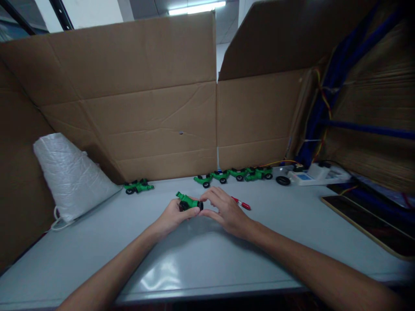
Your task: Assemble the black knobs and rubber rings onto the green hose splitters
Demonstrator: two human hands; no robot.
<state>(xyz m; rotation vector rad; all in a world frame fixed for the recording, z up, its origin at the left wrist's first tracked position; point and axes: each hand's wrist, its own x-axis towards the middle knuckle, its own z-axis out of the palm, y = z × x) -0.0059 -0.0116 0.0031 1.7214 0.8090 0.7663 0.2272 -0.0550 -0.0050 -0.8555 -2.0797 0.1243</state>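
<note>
A small green fitting with black round parts [190, 202], which looks like plastic hose hardware, is raised just over the table in front of me. My left hand [173, 217] is closed around its lower left side, thumb along the near edge. From the right, my right hand [227, 212] pinches the black ring at its end between thumb and fingertips. Right behind my right hand lies a red and white marker pen [241, 203], partly hidden by the fingers.
Several similar green fittings [239, 174] line the table's back edge, with more green pieces [138, 186] at back left. A loose black ring [283, 180] lies near a white power strip [319, 175]. A wrapped white bundle [73, 177] stands left; a dark flat panel [369, 224] lies right. Cardboard [155, 121] walls the back.
</note>
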